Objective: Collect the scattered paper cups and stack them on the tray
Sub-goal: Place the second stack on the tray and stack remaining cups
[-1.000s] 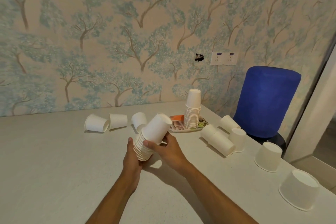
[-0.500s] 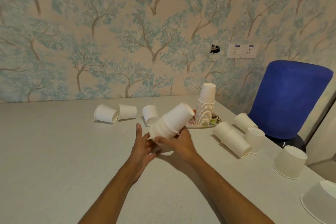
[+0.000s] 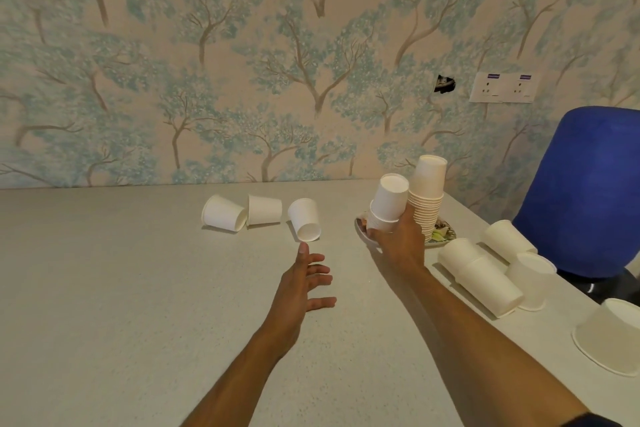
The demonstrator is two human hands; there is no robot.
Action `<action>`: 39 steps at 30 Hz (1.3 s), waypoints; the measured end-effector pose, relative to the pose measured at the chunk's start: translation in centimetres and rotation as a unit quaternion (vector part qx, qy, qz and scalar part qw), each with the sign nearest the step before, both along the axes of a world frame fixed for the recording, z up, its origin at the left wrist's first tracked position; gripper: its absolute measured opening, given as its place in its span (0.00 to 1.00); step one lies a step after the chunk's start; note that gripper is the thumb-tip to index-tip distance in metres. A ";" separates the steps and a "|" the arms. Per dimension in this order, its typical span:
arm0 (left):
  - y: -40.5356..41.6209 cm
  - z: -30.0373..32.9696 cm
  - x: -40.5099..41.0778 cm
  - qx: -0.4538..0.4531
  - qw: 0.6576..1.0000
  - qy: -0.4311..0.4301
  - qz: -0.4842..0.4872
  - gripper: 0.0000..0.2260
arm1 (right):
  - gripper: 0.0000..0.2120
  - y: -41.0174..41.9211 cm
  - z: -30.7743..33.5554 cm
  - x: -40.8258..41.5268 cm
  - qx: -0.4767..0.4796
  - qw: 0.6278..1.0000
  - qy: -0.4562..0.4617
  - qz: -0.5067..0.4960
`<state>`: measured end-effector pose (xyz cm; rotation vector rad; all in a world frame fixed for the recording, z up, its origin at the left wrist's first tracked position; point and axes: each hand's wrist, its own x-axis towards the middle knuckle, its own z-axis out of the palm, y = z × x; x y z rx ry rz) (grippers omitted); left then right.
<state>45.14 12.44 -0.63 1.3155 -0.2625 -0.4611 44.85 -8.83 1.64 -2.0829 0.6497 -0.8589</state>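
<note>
Basically, grey worktop (image 3: 104, 288) carries scattered white paper cups; patterned tray (image 3: 445, 239) sits far right by the wall with a tall inverted cup stack (image 3: 426, 198) on it. Right hand (image 3: 401, 243) grips a short nested cup stack (image 3: 387, 204), tilted, bases up, just beside the tall stack and over the tray's near edge. Left hand (image 3: 304, 282) is empty, fingers spread wide, fingertips just short of the nearest tipped cup (image 3: 304, 219). That cup lies on its side, long axis pointing toward the left hand, mouth facing it. Left hand is clearly nearer; likely grabs it next. Two more tipped cups (image 3: 242, 216) lie further left.
</note>
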 end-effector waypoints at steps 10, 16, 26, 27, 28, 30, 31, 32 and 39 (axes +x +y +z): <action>-0.1 -0.2 0.1 0.011 1.000 -0.010 0.006 0.31 | 0.19 -1.0 -0.3 0.9 -0.163 0.981 0.061 -0.087; -0.1 -0.3 0.2 0.003 1.000 -0.007 0.008 0.30 | 0.21 -1.9 0.0 0.1 -0.178 0.973 0.111 -0.095; -0.1 -0.3 0.2 -0.003 1.000 -0.006 0.013 0.29 | 0.27 -0.2 2.5 -0.7 -0.283 0.933 0.113 -0.191; -0.1 -0.3 0.1 -0.002 1.000 -0.007 0.015 0.29 | 0.27 0.7 3.0 -0.5 -0.289 0.937 0.080 -0.179; -0.2 -0.4 0.1 0.000 1.000 -0.010 0.018 0.28 | 0.25 1.7 3.5 -0.1 -0.289 0.943 0.045 -0.157; -0.2 -0.5 0.1 0.000 1.000 -0.016 0.025 0.27 | 0.22 3.8 4.0 1.2 -0.277 0.956 0.012 -0.100; -0.2 -0.5 0.0 0.001 0.999 -0.016 0.030 0.27 | 0.21 4.8 4.1 2.0 -0.267 0.961 0.013 -0.069; -0.2 -0.5 0.0 0.002 0.999 -0.016 0.036 0.26 | 0.21 5.6 3.9 3.0 -0.255 0.966 0.020 -0.044; 1.1 -0.7 0.2 0.077 0.977 -0.101 0.171 0.09 | 0.37 9.2 0.0 8.2 -0.157 0.977 0.142 0.010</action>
